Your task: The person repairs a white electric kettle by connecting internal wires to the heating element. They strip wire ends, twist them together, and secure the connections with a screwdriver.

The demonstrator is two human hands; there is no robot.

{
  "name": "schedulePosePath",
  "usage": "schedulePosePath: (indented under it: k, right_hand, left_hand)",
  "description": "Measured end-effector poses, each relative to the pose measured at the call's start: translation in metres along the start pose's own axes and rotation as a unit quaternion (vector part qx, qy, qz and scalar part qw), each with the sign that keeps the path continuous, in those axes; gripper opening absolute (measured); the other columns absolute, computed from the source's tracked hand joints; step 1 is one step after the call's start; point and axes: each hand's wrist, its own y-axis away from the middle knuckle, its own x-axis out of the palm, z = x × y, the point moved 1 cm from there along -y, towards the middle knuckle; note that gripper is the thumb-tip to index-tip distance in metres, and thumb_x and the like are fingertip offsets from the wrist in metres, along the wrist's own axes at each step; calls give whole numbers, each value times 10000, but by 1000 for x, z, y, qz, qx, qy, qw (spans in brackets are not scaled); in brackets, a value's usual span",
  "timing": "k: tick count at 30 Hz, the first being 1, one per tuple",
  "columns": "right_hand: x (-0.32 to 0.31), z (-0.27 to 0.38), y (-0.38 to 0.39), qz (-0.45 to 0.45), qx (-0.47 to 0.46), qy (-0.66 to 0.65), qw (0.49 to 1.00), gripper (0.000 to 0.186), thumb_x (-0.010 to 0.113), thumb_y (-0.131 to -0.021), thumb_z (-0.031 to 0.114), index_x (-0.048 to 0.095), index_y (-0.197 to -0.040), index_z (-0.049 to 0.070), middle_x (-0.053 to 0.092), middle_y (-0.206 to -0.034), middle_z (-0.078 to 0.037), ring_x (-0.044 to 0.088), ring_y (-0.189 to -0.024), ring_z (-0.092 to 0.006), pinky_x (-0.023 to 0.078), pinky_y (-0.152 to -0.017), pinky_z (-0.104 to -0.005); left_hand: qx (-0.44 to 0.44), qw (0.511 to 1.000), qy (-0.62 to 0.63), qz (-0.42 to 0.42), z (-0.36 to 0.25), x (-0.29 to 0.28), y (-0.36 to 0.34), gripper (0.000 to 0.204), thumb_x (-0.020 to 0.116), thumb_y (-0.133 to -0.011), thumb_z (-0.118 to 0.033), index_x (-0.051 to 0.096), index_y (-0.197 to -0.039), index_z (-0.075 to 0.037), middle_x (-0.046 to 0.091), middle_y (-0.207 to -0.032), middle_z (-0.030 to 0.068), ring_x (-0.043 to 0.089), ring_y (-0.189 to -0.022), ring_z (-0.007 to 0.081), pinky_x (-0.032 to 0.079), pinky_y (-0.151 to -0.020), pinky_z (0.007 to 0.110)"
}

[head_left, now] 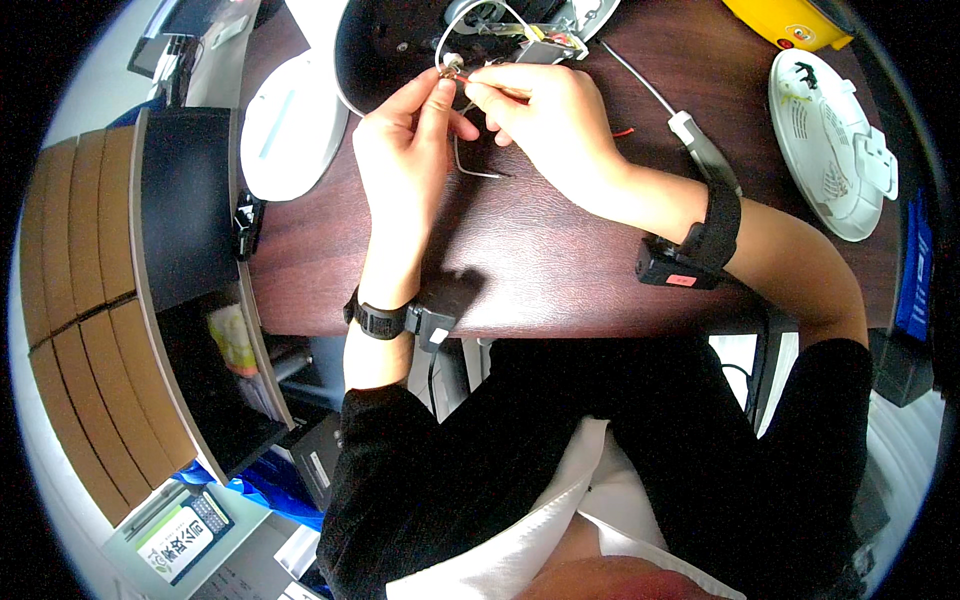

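My left hand (415, 140) is closed, thumb and fingertips pinching a small whitish part with a metallic bit (452, 66) whose kind I cannot make out. Against it, my right hand (550, 110) pinches a thin red wire (463, 79). A loose red wire end (625, 132) shows beyond the right hand's far side. Both hands work at the near rim of a dark round housing (375, 50), with a small circuit board (550, 45) at its right. One white wire (440, 40) loops above the fingertips; a thin grey wire (475, 173) hangs below them.
A screwdriver (690, 135) lies right of my right hand on the brown table (560, 270). Farther right is a white plastic cover (830, 150), with a yellow appliance (790, 22) behind it. A white oval lid (292, 130) lies left, beside a shelf unit (185, 200).
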Motion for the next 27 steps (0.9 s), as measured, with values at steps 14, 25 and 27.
schedulePosePath:
  k: [14, 25, 27]
  right_hand:
    - [5, 4, 2, -5, 21, -39, 999, 241, 605, -899, 270, 682, -732, 114, 613, -555, -61, 631, -510, -190, 462, -486, -342]
    - [-22, 18, 8, 26, -197, 147, 969, 186, 647, -851, 172, 612, -1000, 67, 644, -765, -80, 645, -647, -310, 535, -612, -428]
    - [-38, 41, 3, 45, -269, 220, 937, 163, 638, -829, 121, 601, -983, 81, 615, -885, -92, 635, -739, -292, 537, -658, -412]
  left_hand:
    - [37, 999, -34, -13, 4, 1, -2, 207, 591, -961, -148, 709, -1075, -22, 666, -616, 31, 559, -530, 35, 418, -483, 210]
    - [52, 998, -37, -16, 1, 0, -1, 220, 584, -958, -141, 699, -1096, -14, 657, -604, 56, 629, -568, 77, 470, -537, 230]
    - [52, 997, -47, -13, 1, -2, 0, 220, 581, -957, -134, 696, -1100, -12, 655, -601, 63, 636, -571, 81, 473, -537, 232]
